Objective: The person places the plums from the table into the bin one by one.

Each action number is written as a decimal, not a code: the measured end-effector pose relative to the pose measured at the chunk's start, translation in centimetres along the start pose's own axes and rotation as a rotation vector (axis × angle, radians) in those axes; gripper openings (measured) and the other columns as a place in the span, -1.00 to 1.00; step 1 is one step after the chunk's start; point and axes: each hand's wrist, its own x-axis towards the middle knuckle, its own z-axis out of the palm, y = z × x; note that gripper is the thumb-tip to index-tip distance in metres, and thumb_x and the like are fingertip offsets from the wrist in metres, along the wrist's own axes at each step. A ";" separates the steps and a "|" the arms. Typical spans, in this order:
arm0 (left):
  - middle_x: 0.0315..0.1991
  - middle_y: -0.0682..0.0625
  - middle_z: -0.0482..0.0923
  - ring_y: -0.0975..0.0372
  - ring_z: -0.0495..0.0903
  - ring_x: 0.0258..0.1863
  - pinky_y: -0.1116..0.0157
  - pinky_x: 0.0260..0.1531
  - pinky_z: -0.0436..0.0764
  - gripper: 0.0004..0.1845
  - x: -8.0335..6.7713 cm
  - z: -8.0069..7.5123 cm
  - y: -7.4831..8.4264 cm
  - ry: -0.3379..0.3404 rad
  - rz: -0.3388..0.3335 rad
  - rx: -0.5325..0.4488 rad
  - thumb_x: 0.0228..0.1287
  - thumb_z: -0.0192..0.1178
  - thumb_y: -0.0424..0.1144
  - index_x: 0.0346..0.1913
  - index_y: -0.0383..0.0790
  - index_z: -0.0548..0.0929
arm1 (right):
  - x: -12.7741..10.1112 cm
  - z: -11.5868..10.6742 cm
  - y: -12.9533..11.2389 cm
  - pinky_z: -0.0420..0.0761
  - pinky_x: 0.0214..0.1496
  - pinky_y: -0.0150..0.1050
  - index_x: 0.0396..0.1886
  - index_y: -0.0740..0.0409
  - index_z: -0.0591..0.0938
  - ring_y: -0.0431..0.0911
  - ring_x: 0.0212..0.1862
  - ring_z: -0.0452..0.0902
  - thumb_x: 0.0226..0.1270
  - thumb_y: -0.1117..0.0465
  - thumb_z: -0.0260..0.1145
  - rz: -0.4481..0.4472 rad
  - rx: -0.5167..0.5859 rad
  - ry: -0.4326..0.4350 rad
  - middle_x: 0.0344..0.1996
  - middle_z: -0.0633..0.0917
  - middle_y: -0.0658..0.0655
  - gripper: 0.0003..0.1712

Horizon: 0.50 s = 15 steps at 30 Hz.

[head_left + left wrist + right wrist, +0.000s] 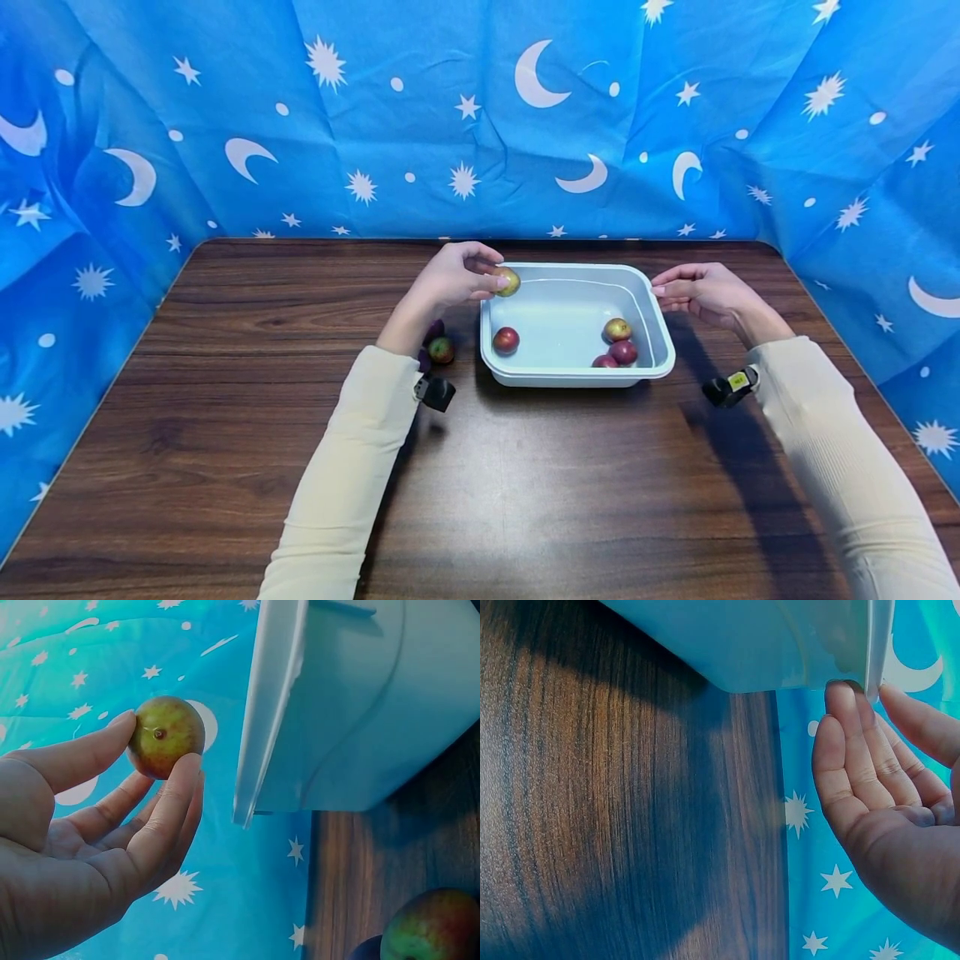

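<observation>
My left hand [459, 275] pinches a yellow-green plum [166, 739] with a reddish blush between thumb and fingertips, at the left back corner of a white plastic tub [577, 379]. Inside the tub, a red plum [506, 340] lies at the left. Toward its right side a yellowish plum [617, 330] sits against a dark red plum [623, 352], with another red plum [604, 362] partly hidden by the front rim. At the tub's right end, my right hand [705, 293] pinches the rim [877, 652], thumb on one side and fingers on the other.
Left of the tub, a green-and-red plum [441, 350] and dark purple plums [433, 331] lie on the wooden table [225, 400], partly covered by the left forearm. A blue curtain [450, 125] with moons and stars hangs behind the table.
</observation>
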 end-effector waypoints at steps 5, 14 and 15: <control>-0.08 -0.20 0.47 0.04 0.53 -0.13 0.18 -0.10 0.57 -0.60 0.1 -0.1 -0.2 0.002 0.001 -0.018 0.15 0.24 -0.40 0.06 -0.39 0.46 | 0.0 0.0 0.0 0.64 -0.24 -0.26 -0.34 0.18 0.65 -0.11 -0.39 0.61 0.25 0.37 0.22 0.001 0.005 -0.003 -0.42 0.67 0.07 -0.91; -0.06 -0.20 0.47 0.00 0.53 -0.09 0.14 -0.07 0.55 -0.61 -0.2 -0.7 -0.1 0.018 -0.008 -0.031 0.16 0.23 -0.40 0.06 -0.37 0.47 | -0.1 0.0 -0.1 0.63 -0.19 -0.23 -0.30 0.17 0.64 -0.11 -0.37 0.61 0.26 0.35 0.21 0.006 -0.023 0.003 -0.40 0.67 0.06 -0.90; -0.06 -0.20 0.47 0.02 0.54 -0.10 0.14 -0.06 0.55 -0.61 -0.1 -0.8 -0.1 0.020 -0.011 -0.032 0.16 0.23 -0.40 0.06 -0.37 0.47 | -0.1 0.0 -0.1 0.63 -0.18 -0.23 -0.30 0.17 0.64 -0.11 -0.37 0.61 0.26 0.34 0.21 0.009 -0.026 0.006 -0.40 0.67 0.05 -0.90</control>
